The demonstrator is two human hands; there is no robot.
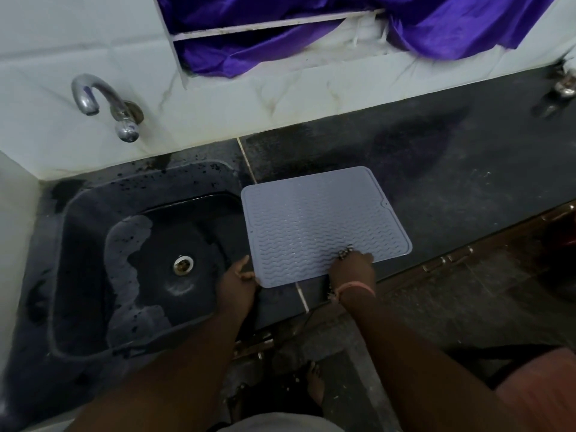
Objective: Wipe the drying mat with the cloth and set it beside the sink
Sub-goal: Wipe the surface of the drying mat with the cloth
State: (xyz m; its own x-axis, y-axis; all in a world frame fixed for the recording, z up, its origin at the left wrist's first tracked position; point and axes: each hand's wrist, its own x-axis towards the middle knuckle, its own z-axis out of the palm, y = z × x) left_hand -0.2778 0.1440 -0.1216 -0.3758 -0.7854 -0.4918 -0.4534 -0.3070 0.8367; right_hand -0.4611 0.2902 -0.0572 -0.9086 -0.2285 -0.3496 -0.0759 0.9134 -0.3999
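A grey ribbed drying mat (321, 222) lies flat on the dark counter, directly right of the black sink (93, 244). My left hand (238, 283) pinches the mat's near left corner at the sink's edge. My right hand (353, 265) rests on the mat's near edge, fingers curled over a small dark patterned cloth (346, 251), of which only a scrap shows above the knuckles.
A chrome tap (103, 106) juts from the white tiled wall above the sink. Purple fabric (343, 29) hangs at the window behind. The dark counter (452, 169) stretches right; a metal object (561, 85) stands at its far right. Cabinet fronts and floor lie below.
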